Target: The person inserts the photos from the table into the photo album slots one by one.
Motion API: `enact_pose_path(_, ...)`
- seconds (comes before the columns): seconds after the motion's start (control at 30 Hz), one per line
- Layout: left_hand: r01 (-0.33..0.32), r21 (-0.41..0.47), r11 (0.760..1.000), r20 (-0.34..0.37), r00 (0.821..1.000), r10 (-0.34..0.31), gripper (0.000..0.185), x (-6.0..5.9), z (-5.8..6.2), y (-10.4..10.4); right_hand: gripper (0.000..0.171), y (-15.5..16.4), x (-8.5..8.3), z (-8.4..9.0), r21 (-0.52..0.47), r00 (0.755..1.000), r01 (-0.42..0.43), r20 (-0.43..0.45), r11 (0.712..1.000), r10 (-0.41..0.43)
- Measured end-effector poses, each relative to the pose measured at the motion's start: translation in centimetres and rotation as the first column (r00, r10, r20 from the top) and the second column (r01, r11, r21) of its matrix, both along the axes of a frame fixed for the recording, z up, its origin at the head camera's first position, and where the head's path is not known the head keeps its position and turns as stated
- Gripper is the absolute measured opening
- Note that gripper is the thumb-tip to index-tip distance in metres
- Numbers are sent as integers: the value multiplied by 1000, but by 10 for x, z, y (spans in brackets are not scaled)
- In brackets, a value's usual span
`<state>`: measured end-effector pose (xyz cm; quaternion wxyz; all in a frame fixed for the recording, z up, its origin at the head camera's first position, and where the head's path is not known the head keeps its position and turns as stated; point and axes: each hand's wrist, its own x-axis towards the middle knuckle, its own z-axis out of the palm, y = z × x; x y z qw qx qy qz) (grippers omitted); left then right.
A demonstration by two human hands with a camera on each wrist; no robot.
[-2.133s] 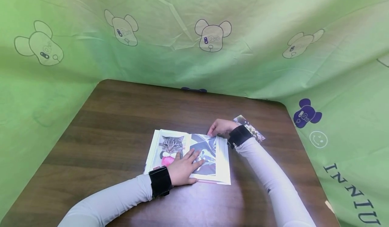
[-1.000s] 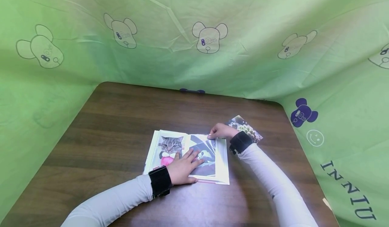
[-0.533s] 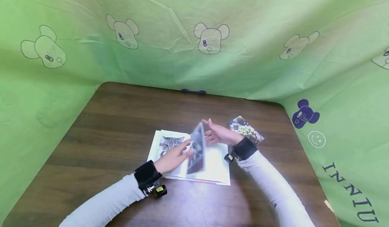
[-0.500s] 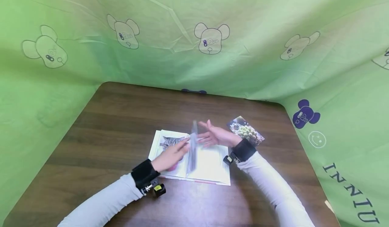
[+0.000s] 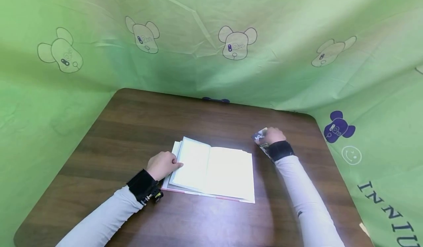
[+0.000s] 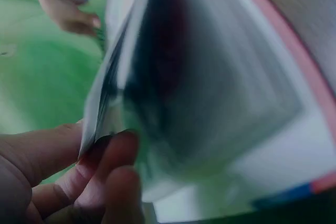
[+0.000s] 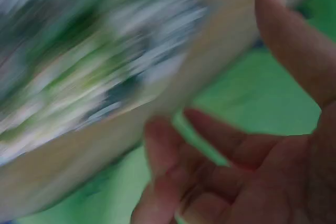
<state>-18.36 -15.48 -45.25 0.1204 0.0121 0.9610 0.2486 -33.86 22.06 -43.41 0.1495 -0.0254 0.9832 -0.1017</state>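
An open photo album point(image 5: 230, 173) with blank white pages lies in the middle of the table in the head view. At its left edge my left hand point(image 5: 162, 165) pinches a few raised leaves. The left wrist view has the thumb and fingers point(image 6: 121, 150) of that hand around the leaves' edge. To the right of the album, my right hand point(image 5: 274, 135) is over a loose cactus photo point(image 5: 259, 135) and partly covers it. In the right wrist view the photo point(image 7: 100, 56) is blurred, and the thumb stands well apart from the bent fingers, with no grip on it.
The brown wooden table point(image 5: 158, 115) has rounded far corners. Green curtains point(image 5: 185, 67) with printed bear heads enclose it at the back and both sides. Bright glare falls on the table in front of the album.
The leaf with the dark picture has turned over to the left, covering the cat picture and baring blank pages. My left hand has moved to the album's left edge, my right hand rightward to the photo.
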Motion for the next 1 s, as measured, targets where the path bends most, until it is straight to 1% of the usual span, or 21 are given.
enact_pose_path(0.03, 7, -21, 1000, -4, 1000, -7, 42, 0, -2, 0, 55, 9, -1, -1, 14, 999, 42, 19, 999, -43)
enact_pose_path(0.07, 11, -38, 999, -6, 1000, -11, 41, -1, -3, 0, 59, 16, -1, -3, 23, 997, 63, 44, 998, -64)
enact_pose_path(0.13, 17, -64, 998, -7, 1000, -18, 39, -1, -7, -1, 67, 24, 0, -5, 0, 991, 96, 95, 995, -96)
enact_pose_path(0.2, 18, -85, 996, -6, 1000, -18, 37, -1, -9, -3, 73, 26, 1, -6, -26, 983, 135, 127, 991, -130)
enact_pose_path(0.27, 19, -104, 994, 3, 1000, -19, 35, -2, -11, -4, 80, 24, 2, -7, -27, 981, 154, 123, 988, -149)
enact_pose_path(0.37, 35, -119, 992, 30, 999, -32, 33, -2, -15, -4, 81, 22, 2, -7, 8, 984, 156, 91, 988, -156)
enact_pose_path(0.43, 44, -126, 991, 51, 998, -38, 33, -2, -18, -4, 75, 22, 2, -6, 45, 989, 134, 64, 990, -136)
enact_pose_path(0.47, 46, -135, 990, 61, 997, -38, 34, -2, -19, -4, 68, 23, 1, -5, 56, 991, 120, 59, 991, -123)
enact_pose_path(0.57, 52, -194, 980, 60, 997, -41, 36, -2, -20, -4, 41, 24, -1, -1, 81, 995, 76, 56, 994, -81)
enact_pose_path(0.63, 56, -245, 968, 41, 998, -47, 38, -3, -19, -3, 26, 23, -4, 5, 95, 997, 45, 58, 994, -51)
enact_pose_path(0.67, 59, -268, 962, 19, 998, -55, 38, -3, -18, -2, 21, 22, -5, 10, 95, 997, 38, 66, 995, -45)
enact_pose_path(0.73, 71, -295, 953, -46, 995, -89, 39, -3, -15, 2, 17, 17, -8, 24, 80, 997, 28, 74, 996, -34)
enact_pose_path(0.8, 100, -292, 951, -128, 981, -143, 36, -3, -12, 7, 15, 9, -13, 41, 43, 997, 6, 73, 999, -9)
enact_pose_path(0.83, 123, -284, 951, -174, 969, -177, 35, -3, -12, 11, 16, 4, -16, 49, 5, 998, -14, 62, 1000, 14)
enact_pose_path(0.9, 183, -261, 948, -260, 932, -251, 33, -4, -13, 20, 20, -11, -23, 61, -83, 997, -71, 33, 994, 74)
enact_pose_path(0.93, 220, -255, 941, -279, 916, -290, 33, -5, -14, 24, 23, -20, -26, 63, -136, 994, -105, 24, 985, 109)
enact_pose_path(0.97, 259, -247, 934, -283, 902, -325, 35, -5, -16, 28, 25, -30, -28, 63, -224, 991, -123, 30, 967, 133)
enact_pose_path(1.0, 296, -243, 924, -272, 893, -358, 39, -5, -18, 33, 24, -42, -30, 59, -321, 988, -125, 48, 939, 148)
